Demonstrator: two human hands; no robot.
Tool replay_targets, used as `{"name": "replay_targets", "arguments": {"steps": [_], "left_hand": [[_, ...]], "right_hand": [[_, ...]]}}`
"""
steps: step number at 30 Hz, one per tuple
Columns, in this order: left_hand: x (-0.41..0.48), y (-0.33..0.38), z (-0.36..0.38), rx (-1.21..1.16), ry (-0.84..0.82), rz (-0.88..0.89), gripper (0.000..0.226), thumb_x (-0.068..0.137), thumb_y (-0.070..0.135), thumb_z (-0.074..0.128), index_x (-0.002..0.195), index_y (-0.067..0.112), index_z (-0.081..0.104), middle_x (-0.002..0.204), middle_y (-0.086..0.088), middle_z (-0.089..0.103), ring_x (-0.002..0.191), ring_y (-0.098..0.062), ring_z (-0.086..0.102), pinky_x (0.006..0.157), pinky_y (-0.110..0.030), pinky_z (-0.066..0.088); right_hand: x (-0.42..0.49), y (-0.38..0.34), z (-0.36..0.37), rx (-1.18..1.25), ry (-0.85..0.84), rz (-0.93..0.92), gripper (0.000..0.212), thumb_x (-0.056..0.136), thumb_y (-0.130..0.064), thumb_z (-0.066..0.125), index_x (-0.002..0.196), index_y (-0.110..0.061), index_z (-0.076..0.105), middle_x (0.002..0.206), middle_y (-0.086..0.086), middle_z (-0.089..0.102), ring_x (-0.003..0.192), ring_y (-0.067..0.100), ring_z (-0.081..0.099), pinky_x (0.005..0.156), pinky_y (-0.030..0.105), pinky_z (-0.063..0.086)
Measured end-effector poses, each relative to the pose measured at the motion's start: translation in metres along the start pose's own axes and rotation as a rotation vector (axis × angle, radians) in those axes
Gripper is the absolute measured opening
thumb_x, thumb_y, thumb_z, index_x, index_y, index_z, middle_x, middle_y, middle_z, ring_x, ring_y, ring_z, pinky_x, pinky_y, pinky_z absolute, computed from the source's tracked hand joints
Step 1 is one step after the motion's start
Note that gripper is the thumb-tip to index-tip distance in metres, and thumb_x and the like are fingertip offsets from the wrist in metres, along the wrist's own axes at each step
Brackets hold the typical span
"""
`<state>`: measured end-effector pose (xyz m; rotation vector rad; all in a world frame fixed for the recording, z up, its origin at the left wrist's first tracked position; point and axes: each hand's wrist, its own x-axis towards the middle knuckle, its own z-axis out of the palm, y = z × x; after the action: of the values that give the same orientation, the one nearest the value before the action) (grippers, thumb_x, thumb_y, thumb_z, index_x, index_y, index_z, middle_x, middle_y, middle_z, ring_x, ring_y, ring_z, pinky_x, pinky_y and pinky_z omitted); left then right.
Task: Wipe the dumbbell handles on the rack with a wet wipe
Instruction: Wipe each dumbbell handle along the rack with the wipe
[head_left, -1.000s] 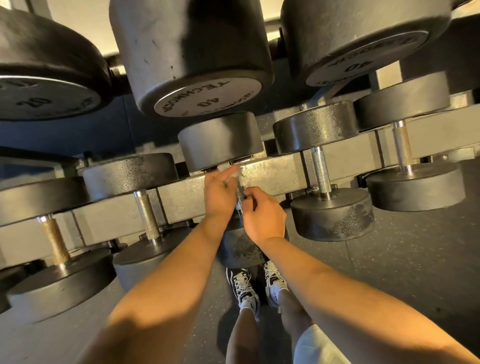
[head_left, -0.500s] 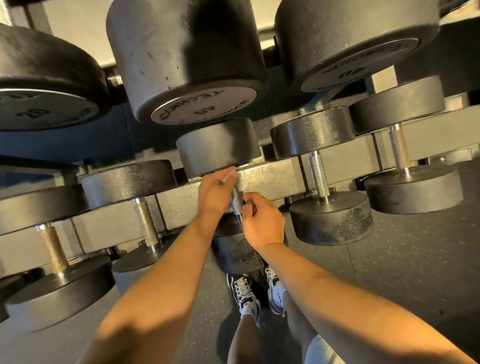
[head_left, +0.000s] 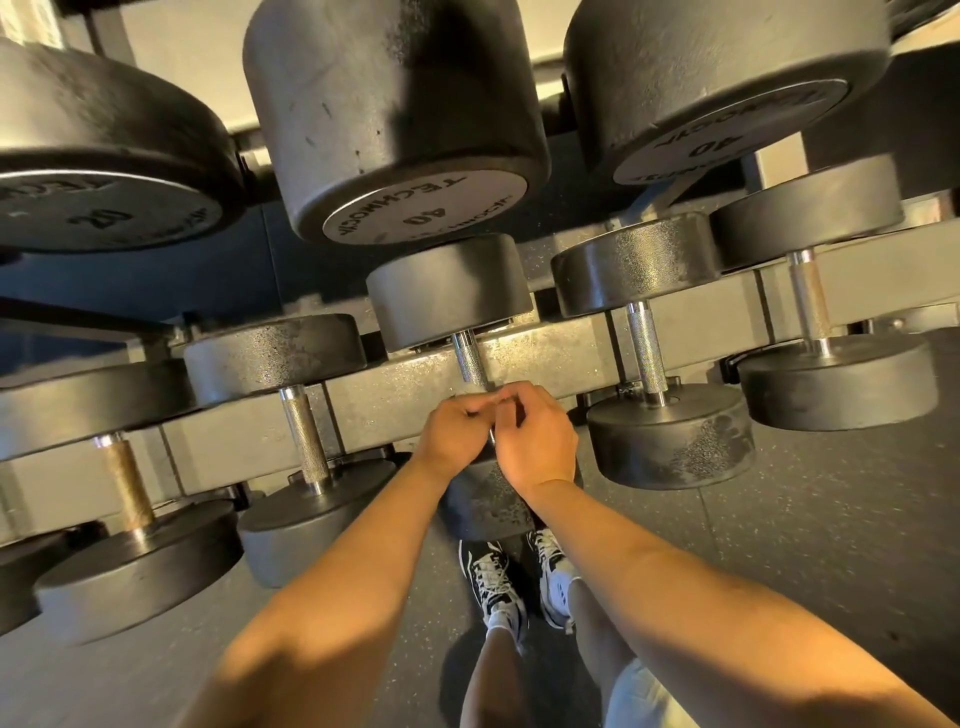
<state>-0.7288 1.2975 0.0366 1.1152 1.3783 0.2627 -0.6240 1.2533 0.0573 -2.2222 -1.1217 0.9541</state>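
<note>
the left hand (head_left: 452, 434) and right hand (head_left: 537, 441) are meeting at the lower end of the middle dumbbell handle (head_left: 470, 361), which is lying across the rack rail (head_left: 395, 389). their curled fingers are pinching the wet wipe (head_left: 480, 391) around the steel, with only a pale scrap showing.

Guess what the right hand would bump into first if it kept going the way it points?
Probably the dumbbell handle: the right hand points up and left, and its fingers curl right at it, seemingly touching. The left hand sits just past; depth is unclear.
</note>
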Motion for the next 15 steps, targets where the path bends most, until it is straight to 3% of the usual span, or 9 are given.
{"name": "replay_targets", "arguments": {"steps": [5,7,11,15], "left_hand": [[0.008,-0.002,-0.007,-0.091,0.054,0.081,0.025,0.104,0.029,0.055,0.125,0.03,0.069,0.13,0.006,0.068,0.124,-0.017,0.062,0.11,-0.04,0.047],[0.018,0.002,-0.009,-0.071,0.135,0.133,0.03,0.106,0.03,0.051,0.132,0.026,0.065,0.137,0.006,0.064,0.128,-0.01,0.057,0.113,-0.034,0.043],[0.035,0.019,-0.007,-0.003,0.266,0.103,0.033,0.107,0.025,0.048,0.135,0.023,0.065,0.137,0.005,0.063,0.125,-0.008,0.055,0.107,-0.022,0.039],[0.023,0.008,-0.004,-0.029,0.249,0.13,0.029,0.105,0.018,0.051,0.126,0.024,0.07,0.129,0.003,0.068,0.118,-0.016,0.063,0.106,-0.032,0.047]], "right_hand": [[0.001,0.002,0.0,-0.046,0.009,-0.011,0.019,0.097,-0.022,0.05,0.105,-0.023,0.067,0.104,-0.004,0.067,0.096,0.017,0.059,0.076,0.03,0.042],[0.002,0.002,0.0,-0.05,0.014,-0.019,0.019,0.097,-0.022,0.051,0.106,-0.022,0.067,0.104,-0.004,0.067,0.095,0.017,0.059,0.076,0.03,0.042],[0.001,0.001,0.0,-0.064,0.011,-0.025,0.019,0.097,-0.022,0.051,0.107,-0.023,0.067,0.104,-0.005,0.067,0.095,0.016,0.058,0.074,0.028,0.038],[0.001,0.0,-0.001,-0.065,-0.006,-0.015,0.021,0.097,-0.023,0.05,0.109,-0.023,0.067,0.107,-0.004,0.067,0.098,0.017,0.058,0.077,0.03,0.04]]}}
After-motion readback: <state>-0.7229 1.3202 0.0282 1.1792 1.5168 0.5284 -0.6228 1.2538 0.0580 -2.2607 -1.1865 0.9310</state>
